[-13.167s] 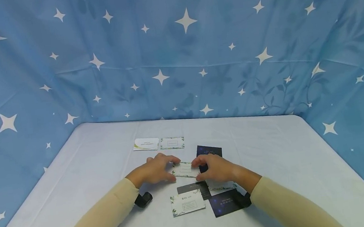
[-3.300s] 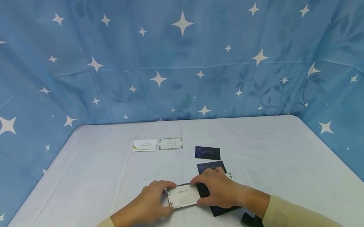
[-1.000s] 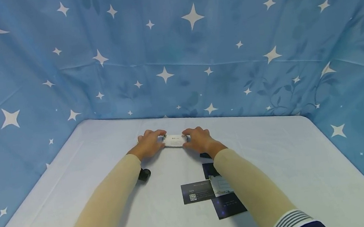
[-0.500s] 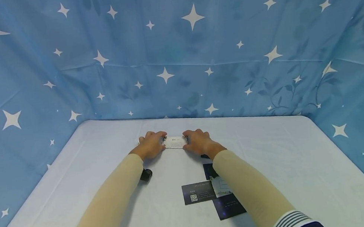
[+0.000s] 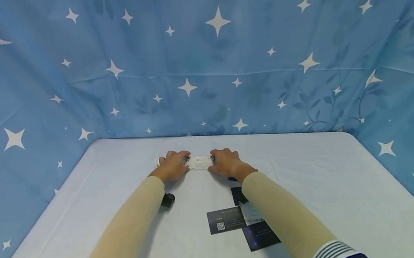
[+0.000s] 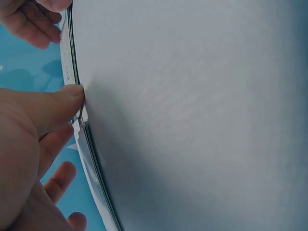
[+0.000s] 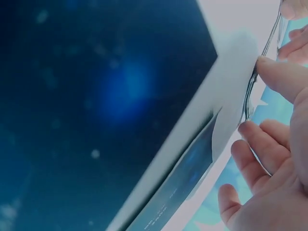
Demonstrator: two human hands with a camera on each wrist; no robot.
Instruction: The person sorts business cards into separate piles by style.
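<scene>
A white business card (image 5: 200,163) with leafy corners lies at the back of the table, between both hands. My left hand (image 5: 173,166) pinches its left end, thumb on the near edge. My right hand (image 5: 227,162) pinches the opposite end the same way. From the left wrist view, the card edge (image 6: 69,62) appears layered, with the thumb against it. A second stack of cards (image 6: 98,173) sits beside it, mostly hidden by the left hand in the head view. The right wrist view has the right thumb (image 7: 279,77) at the edge of the held card.
Nearer on the white table (image 5: 166,244) lie a dark card with a QR code (image 5: 225,220), a leafy white card (image 5: 250,213) and a dark blue card (image 5: 259,237). Further dark cards (image 5: 238,195) are partly hidden under the right arm. A starry blue curtain (image 5: 198,53) stands behind.
About three seconds ago both hands held the leafy card near the front; it has since moved to the back, where another leafy card lay. Over the last second hands and card barely shift.
</scene>
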